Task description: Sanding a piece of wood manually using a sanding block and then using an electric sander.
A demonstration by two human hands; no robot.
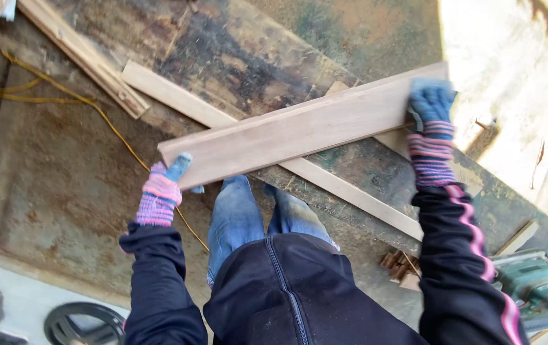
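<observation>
Gloved hands, left hand [162, 191] and right hand [430, 105], clasp opposite ends of the long pale wooden plank [299, 131] above the stained workbench [235, 57]; a loose grip could probably drop it.

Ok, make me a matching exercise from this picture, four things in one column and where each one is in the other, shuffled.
Things:
1. board
2. yellow cord
3. green power tool
4. thin strip

Places:
A. bottom right corner, beside the right sleeve
B. held at both ends by the gloved left hand and right hand
C. lying on the work surface, running under the board
D. trailing across the floor on the left

Pairs: 1-B, 2-D, 3-A, 4-C
</observation>
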